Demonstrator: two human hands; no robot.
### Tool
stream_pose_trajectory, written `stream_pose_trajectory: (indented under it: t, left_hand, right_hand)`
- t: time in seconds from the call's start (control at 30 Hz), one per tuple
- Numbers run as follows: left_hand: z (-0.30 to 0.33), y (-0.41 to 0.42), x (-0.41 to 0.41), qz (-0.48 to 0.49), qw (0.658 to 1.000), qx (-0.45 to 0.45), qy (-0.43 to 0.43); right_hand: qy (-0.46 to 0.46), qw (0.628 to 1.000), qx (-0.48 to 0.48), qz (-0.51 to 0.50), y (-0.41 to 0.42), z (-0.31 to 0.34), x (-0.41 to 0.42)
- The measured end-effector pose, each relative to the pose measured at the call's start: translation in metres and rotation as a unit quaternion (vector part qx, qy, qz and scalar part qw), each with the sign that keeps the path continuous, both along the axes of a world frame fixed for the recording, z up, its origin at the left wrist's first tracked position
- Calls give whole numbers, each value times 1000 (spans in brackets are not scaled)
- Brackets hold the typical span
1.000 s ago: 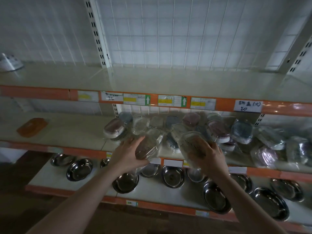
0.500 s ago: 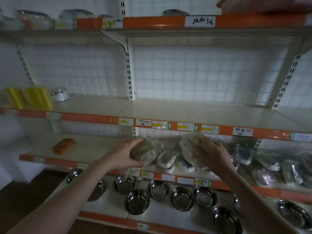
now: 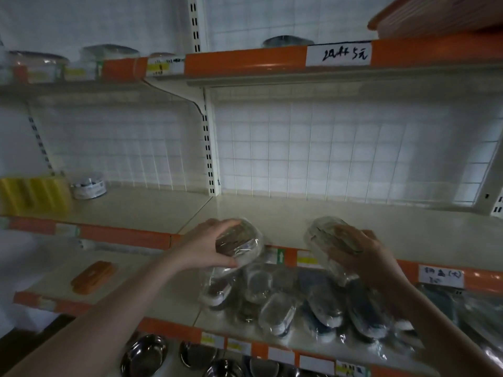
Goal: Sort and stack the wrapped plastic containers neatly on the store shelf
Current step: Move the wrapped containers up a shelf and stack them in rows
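Two wrapped containers (image 3: 239,242) (image 3: 325,238) are held at the front edge of the middle shelf (image 3: 353,221), the left hand (image 3: 209,247) grasping one, the right hand (image 3: 362,254) the other. More wrapped containers (image 3: 299,303) lie heaped on the shelf below.

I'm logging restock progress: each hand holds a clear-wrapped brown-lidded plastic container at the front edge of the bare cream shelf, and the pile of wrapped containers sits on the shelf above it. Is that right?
Not quite. The head view shows the pile of wrapped containers on the shelf below the bare cream shelf, not above. The left hand and right hand do each hold a clear-wrapped brown-lidded plastic container at its front edge.
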State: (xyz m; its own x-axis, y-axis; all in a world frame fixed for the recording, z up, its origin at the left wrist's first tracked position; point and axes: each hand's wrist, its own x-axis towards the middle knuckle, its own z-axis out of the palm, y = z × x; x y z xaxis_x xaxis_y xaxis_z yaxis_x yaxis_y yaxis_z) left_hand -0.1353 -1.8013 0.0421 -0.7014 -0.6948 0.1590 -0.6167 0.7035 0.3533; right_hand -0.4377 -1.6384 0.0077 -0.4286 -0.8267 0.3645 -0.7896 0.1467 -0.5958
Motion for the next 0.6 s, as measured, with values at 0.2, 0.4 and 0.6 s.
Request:
stream_pose_trajectory:
  t: [0.2,0.4,0.6]
  left_hand:
    - [18,-56,-34,2,999,6,42]
    - [15,-109,-50,0,999,12,36]
    - [0,-180,-60,-25,999,26,-10]
  right_hand:
    - [-9,1000,5,17,-67,13,-39]
    - [-4,1000,21,22,-114,10,-49]
    - [-9,999,37,-3,-145,-2,-41]
